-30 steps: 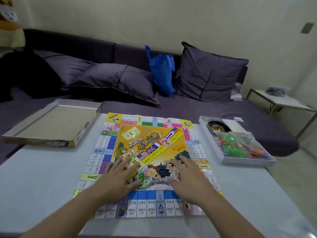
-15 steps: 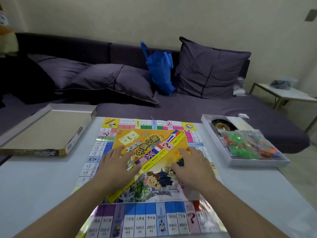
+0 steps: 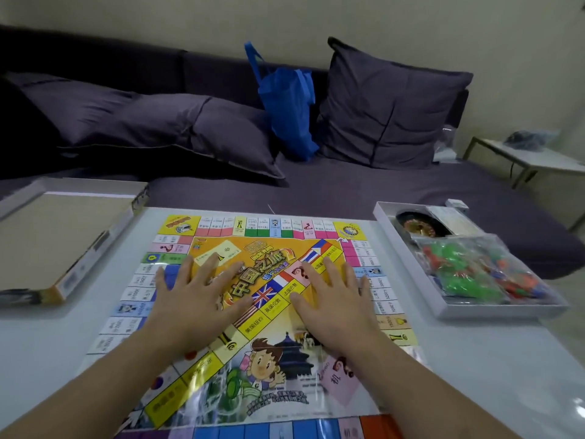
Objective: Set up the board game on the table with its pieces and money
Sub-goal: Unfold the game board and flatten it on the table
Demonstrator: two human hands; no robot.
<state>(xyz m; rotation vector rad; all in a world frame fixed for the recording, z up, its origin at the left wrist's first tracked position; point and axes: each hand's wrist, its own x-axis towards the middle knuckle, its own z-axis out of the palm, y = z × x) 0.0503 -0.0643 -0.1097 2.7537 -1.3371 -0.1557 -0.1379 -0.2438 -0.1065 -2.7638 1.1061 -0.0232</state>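
The colourful game board (image 3: 272, 229) lies unfolded and flat on the white table (image 3: 493, 359). My left hand (image 3: 196, 299) presses flat on the board's yellow middle, fingers spread. Beside it, my right hand (image 3: 335, 302) presses the board the same way. To the right, the white box tray (image 3: 384, 217) holds a clear bag of green, red and orange plastic pieces (image 3: 474, 274), a small dark roulette wheel (image 3: 418, 224) and a pale card stack (image 3: 449, 218).
The upturned box lid (image 3: 63, 236) sits at the table's left edge. Behind the table runs a dark purple sofa (image 3: 364, 191) with cushions (image 3: 389, 106) and a blue bag (image 3: 288, 99). A small side table (image 3: 531, 156) stands at the far right.
Both hands have slid forward along the board from its near part to its middle, still flat on it. The view has come closer to the board.
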